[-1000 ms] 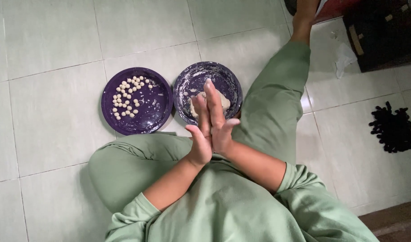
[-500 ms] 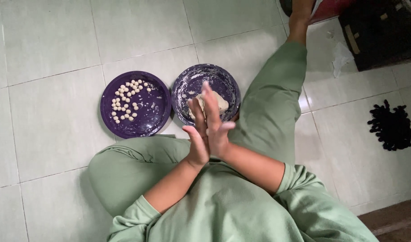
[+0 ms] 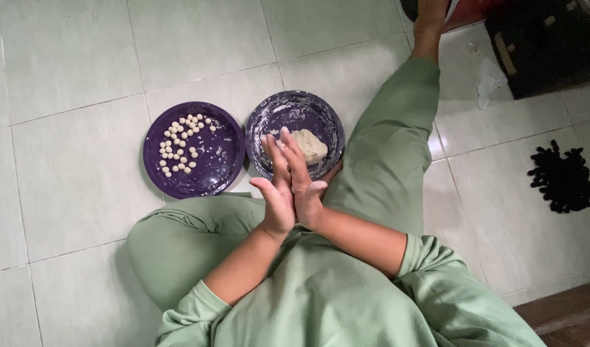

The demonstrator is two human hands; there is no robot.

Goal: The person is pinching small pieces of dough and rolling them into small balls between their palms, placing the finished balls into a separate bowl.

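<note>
My left hand (image 3: 273,204) and my right hand (image 3: 306,187) are pressed flat together, palm to palm, fingers straight and pointing away from me. Anything between the palms is hidden. They hover over my lap, just in front of a purple plate (image 3: 322,114) dusted with flour that holds a pale lump of dough (image 3: 308,144). To its left, a second purple plate (image 3: 219,168) carries several small pale dough balls (image 3: 179,149). I sit on the tiled floor in green clothes.
My right leg (image 3: 394,148) in green trousers stretches along the right of the floured plate. A black bundle (image 3: 563,180) lies on the tiles at right. A dark cabinet (image 3: 545,38) stands at top right with a crumpled white paper (image 3: 488,80) beside it.
My palms have slid a little against each other while staying pressed together. The plates and the dough have not moved.
</note>
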